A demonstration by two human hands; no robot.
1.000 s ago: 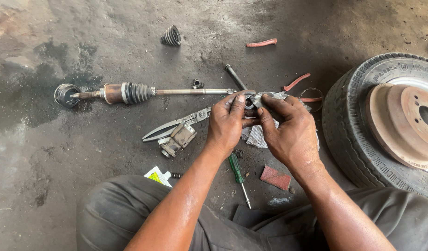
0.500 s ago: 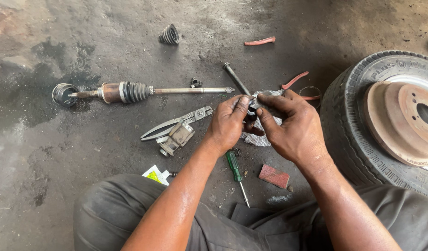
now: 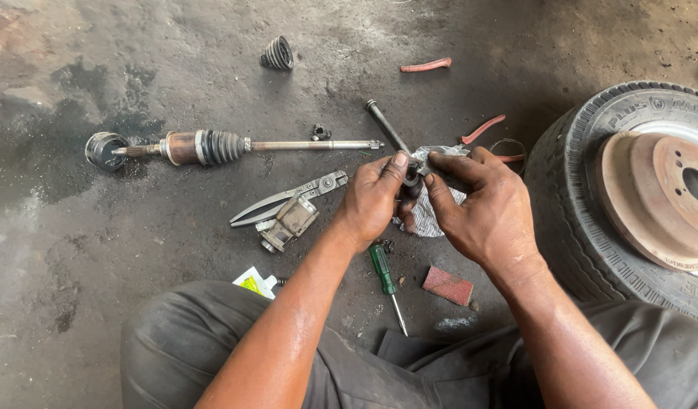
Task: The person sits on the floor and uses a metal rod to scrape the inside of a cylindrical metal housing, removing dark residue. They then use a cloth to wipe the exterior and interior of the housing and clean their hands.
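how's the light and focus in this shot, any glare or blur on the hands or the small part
Head view: soft, even daylight, faint shadows, no harsh glare; left hand and right hand are sharp, mild sheen on the skin; the small dark part they pinch is too shaded to make out; tyre bows slightly at the edge.

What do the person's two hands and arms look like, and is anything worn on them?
Both arms are bare to above the elbow: no sleeves, gloves, watch or rings show. The left hand and right hand look smeared with dark grease, with short nails. The forearms shine a little, as if oily or sweaty. Grey, dirt-stained trousers cover the legs below.
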